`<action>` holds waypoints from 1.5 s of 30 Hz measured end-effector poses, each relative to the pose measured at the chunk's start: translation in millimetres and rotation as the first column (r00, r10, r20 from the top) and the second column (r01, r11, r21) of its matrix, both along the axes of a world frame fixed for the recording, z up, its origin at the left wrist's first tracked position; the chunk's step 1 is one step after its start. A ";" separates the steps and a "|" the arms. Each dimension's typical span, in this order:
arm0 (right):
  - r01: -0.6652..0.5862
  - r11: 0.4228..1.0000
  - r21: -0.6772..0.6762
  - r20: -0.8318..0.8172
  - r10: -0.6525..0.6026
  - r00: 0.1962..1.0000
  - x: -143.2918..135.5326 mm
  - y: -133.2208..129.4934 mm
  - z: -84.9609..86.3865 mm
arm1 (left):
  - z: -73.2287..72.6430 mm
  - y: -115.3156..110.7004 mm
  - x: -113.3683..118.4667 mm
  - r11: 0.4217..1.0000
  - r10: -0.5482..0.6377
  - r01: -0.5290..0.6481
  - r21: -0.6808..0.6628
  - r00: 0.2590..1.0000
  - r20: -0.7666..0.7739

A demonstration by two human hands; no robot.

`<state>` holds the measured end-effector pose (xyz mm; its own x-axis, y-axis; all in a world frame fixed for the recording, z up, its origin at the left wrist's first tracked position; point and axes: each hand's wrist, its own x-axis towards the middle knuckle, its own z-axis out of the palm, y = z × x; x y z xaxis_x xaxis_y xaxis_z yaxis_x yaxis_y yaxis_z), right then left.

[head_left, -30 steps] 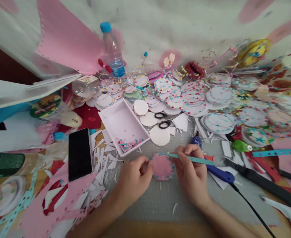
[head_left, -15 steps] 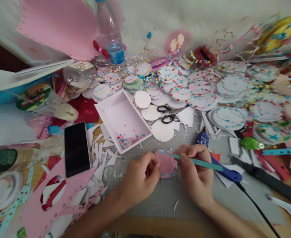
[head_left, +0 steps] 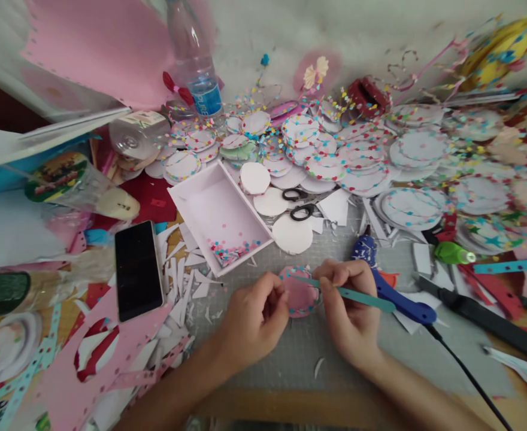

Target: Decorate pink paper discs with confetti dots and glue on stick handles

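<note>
Between my hands, low over the grey cutting mat, is a round pink paper disc with small blue and red pieces around its rim. My left hand is closed, thumb and fingers pinched at the disc's left edge. My right hand pinches slim teal tweezers, their pointed tip over the disc's upper part. Whether the tip grips a piece is too small to tell. A white open box beyond my left hand holds pink, blue and red confetti in its near end.
A blue glue gun with a cord lies right of my right hand. Black-handled scissors rest by white paper discs. A phone and paper scraps lie left. Stacks of decorated discs line the back.
The whole view has shifted slightly. The tweezers' tip has moved a little over the disc's upper part; both hands keep nearly the same places.
</note>
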<state>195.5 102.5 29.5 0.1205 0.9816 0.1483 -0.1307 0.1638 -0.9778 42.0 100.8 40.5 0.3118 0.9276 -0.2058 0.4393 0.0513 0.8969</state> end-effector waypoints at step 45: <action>0.177 0.984 0.014 -0.256 -0.168 0.952 24.5 4.7 25.0 | 1.8 1.2 -2.6 0.998 0.007 -0.003 0.057 0.998 -0.063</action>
<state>220.0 107.2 54.5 0.3257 0.9370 0.1260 -0.3392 0.2403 -0.9095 39.5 102.0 42.4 0.2952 0.9399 -0.1715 0.4953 0.0029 0.8687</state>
